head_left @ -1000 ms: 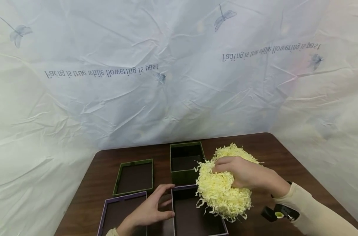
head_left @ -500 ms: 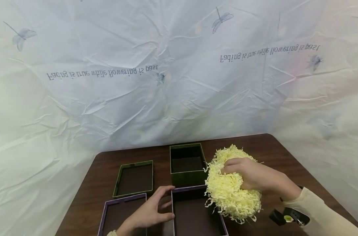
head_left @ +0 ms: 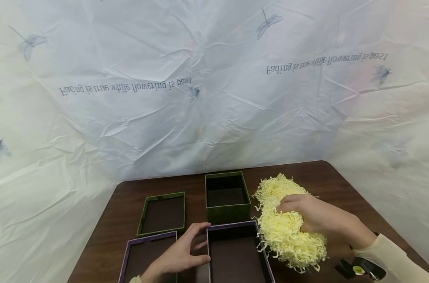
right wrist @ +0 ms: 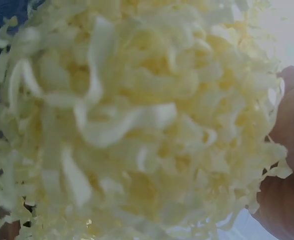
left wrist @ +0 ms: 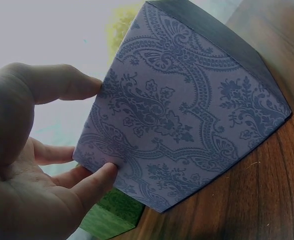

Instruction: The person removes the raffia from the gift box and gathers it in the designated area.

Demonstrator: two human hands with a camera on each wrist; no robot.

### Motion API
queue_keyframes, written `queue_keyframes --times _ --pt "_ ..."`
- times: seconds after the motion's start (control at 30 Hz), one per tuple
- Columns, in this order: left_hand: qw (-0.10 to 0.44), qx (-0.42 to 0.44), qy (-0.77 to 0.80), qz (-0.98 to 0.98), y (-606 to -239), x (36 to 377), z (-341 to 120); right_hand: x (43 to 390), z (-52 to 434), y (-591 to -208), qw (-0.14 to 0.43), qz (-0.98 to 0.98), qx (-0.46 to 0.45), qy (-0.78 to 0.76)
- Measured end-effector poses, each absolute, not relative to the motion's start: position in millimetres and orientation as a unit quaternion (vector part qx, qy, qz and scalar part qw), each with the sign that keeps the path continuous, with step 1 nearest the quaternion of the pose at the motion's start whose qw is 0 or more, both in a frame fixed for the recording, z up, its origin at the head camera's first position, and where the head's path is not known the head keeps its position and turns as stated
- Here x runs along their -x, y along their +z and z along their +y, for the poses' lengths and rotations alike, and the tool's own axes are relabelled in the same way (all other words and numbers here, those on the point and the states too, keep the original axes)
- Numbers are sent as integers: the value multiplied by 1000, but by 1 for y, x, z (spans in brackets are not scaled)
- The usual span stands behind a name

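Observation:
My right hand (head_left: 310, 214) grips a big wad of pale yellow shredded paper (head_left: 288, 236) just right of an open purple box (head_left: 235, 259). The lower part of the wad rests on the table. In the right wrist view the shredded paper (right wrist: 132, 120) fills the frame, with my fingers (right wrist: 289, 125) at its right edge. My left hand (head_left: 191, 249) touches the purple box's left outer wall with spread fingers. The left wrist view shows the thumb and fingertips (left wrist: 99, 180) against the patterned wall (left wrist: 186, 115).
A purple lid (head_left: 147, 257) lies left of the purple box. Behind them stand an open green box (head_left: 227, 196) and its green lid (head_left: 162, 213). All sit on a dark wooden table (head_left: 327, 177) backed by a crinkled white sheet (head_left: 200, 98). A wrist-worn device (head_left: 359, 270) shows at the lower right.
My right hand has carried the shredded paper to the right, off the purple box's corner, and lowered it beside the box. The left hand has stayed on the box wall.

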State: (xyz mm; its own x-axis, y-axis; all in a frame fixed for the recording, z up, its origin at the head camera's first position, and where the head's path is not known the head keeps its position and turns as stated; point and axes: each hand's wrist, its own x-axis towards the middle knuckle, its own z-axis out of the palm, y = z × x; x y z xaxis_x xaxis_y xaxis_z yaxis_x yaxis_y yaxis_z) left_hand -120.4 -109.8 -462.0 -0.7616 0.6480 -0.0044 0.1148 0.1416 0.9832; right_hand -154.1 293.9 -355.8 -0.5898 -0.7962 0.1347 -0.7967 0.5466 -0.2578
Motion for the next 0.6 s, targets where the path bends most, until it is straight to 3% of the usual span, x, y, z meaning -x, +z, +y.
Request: queue_keyframes --times 0.2,0.6 --pt "228 -262 600 720 -458 124 -112 150 303 -362 13 -883 -442 158" --pt "227 -271 602 716 -454 129 -116 152 305 -363 -82 -888 -421 168"
